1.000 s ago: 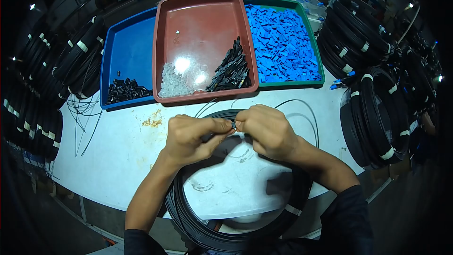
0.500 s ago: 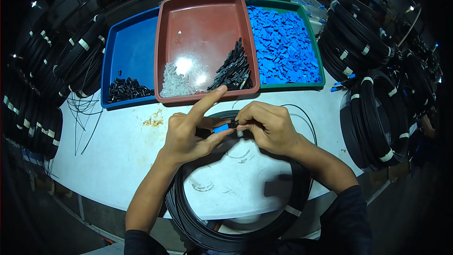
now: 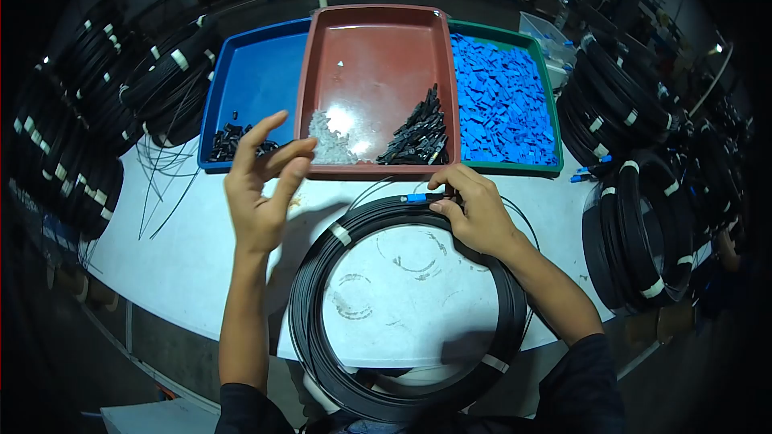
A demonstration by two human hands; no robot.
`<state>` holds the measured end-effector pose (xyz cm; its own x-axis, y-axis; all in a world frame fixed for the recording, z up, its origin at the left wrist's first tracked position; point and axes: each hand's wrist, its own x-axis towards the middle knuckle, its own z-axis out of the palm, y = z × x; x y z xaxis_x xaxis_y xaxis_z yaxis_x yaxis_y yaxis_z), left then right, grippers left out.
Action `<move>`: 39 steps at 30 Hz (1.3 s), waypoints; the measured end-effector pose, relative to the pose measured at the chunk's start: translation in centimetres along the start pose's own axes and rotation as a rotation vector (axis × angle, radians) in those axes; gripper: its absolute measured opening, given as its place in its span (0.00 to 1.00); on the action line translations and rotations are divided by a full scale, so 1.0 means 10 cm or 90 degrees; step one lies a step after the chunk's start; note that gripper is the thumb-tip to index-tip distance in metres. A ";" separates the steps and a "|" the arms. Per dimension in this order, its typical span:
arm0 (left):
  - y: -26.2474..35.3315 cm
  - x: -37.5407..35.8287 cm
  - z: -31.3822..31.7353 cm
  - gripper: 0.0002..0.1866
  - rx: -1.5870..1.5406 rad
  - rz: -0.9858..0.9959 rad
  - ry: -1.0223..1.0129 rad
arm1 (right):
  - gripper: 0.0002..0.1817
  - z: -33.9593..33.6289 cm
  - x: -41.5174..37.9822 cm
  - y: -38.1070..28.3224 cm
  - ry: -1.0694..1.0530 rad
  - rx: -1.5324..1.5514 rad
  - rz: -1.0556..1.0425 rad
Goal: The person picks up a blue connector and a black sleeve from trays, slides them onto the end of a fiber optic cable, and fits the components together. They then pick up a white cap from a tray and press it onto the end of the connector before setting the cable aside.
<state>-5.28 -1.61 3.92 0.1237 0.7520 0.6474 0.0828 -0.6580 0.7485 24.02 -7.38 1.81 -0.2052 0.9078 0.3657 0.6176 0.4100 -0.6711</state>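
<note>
My right hand [image 3: 476, 213] pinches a small blue fibre-optic connector [image 3: 416, 198] at its dark rear end, over the far side of a black cable coil [image 3: 310, 305]. The connector points left, and the hand hides part of it. My left hand [image 3: 259, 193] is raised with fingers apart and nothing in it, in front of the blue tray [image 3: 256, 72]. Small black caps [image 3: 229, 143] lie in that tray, partly behind the fingers. The coil is bound with white tape [image 3: 340, 234] and rests partly on the white table [image 3: 193, 265].
A red-brown tray [image 3: 374, 52] holds small clear pieces [image 3: 328, 141] and black connector parts [image 3: 414, 133]. Beside it, a green tray [image 3: 548, 80] is filled with blue housings [image 3: 503, 100]. More cable coils stand at left [image 3: 60, 137] and right [image 3: 639, 229]. Loose thin cables [image 3: 165, 185] hang near the left.
My left hand has let go of the blue connector, moving left and up with its fingers spread. My right hand still holds it. The camera view has shifted, so the trays appear further right and lower.
</note>
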 end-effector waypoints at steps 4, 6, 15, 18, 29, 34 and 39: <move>0.31 -0.60 -0.44 0.21 0.107 -0.089 0.057 | 0.10 0.05 -0.01 0.09 0.018 -0.010 -0.056; 0.50 -1.13 -0.63 0.15 0.202 -0.148 0.053 | 0.10 0.05 0.00 0.11 0.003 -0.005 -0.035; 1.29 -2.85 0.02 0.42 -0.376 -0.621 0.168 | 0.38 -0.02 0.02 0.01 -0.127 -0.066 0.045; 1.17 -3.13 0.10 0.43 -0.565 -0.590 0.049 | 0.41 0.00 0.09 0.00 -0.155 -0.098 0.085; 1.07 -2.97 0.39 0.25 -0.910 -0.532 0.252 | 0.40 0.03 0.04 0.07 -0.097 -0.100 0.040; 1.35 -2.72 0.17 0.18 -0.971 -0.602 0.271 | 0.42 0.07 -0.10 -0.17 -0.083 -0.052 0.088; 1.46 -2.54 -0.09 0.18 -0.671 -0.444 0.258 | 0.41 0.26 -0.12 -0.30 0.045 0.086 0.015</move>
<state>-8.09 -30.29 -1.46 0.0511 0.9971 -0.0568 -0.8161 0.0745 0.5731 20.48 -9.45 1.73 -0.1344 0.9109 0.3901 0.5133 0.4007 -0.7589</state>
